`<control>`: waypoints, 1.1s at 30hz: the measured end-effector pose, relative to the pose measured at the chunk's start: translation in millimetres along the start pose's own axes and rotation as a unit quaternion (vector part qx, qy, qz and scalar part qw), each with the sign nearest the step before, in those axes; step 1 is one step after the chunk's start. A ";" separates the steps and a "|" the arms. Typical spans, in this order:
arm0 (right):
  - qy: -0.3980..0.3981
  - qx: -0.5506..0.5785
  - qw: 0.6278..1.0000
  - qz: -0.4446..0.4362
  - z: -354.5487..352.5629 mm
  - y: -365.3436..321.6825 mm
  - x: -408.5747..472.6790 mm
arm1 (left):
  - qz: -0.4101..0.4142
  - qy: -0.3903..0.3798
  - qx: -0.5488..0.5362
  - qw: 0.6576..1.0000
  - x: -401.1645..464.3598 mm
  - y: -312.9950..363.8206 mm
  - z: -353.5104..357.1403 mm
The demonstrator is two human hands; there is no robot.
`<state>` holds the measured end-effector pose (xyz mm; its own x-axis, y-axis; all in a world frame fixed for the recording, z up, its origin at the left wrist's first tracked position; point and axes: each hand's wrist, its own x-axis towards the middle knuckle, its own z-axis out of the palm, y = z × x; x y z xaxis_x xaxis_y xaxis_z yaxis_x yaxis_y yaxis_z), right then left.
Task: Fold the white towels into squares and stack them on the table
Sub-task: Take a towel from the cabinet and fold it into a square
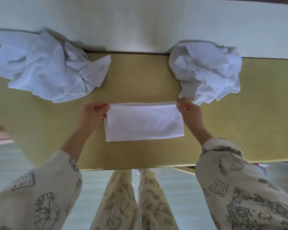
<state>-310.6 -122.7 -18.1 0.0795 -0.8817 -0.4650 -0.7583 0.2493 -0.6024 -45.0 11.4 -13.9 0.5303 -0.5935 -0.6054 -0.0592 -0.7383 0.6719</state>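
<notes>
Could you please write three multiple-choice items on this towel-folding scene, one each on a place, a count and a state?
1. Where does the folded towel lie?
A. on the table's middle, between the hands
B. on the floor
C. on top of a pile

2. How many crumpled towel piles are on the table?
A. none
B. two
C. four

3. What is the left hand doing?
A. resting flat
B. hanging idle
C. pinching a towel corner

Answers: 1 A, it lies flat between left hand and right hand; 2 B, left pile and right pile; 3 C, fingers close on the far-left corner.
</notes>
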 end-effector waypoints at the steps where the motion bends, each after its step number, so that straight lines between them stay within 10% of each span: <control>1: 0.008 0.005 1.000 -0.003 1.7 0.7 1.1 | 0.000 0.001 -0.004 1.000 2.8 -1.9 0.0; 24: 0.095 -0.055 0.994 -0.023 21.0 -4.4 4.9 | -0.010 0.029 0.013 0.999 14.2 -1.5 3.2; 33: 0.133 -0.094 0.966 -0.200 19.4 2.0 -16.1 | 0.231 0.055 0.292 0.926 0.0 10.5 30.8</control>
<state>-300.8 -100.3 -24.4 0.2407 -0.9704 -0.0220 -0.8071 -0.1875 -0.5598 -71.7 -6.2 -20.0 0.4142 -0.8774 -0.2420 -0.7319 -0.4792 0.4844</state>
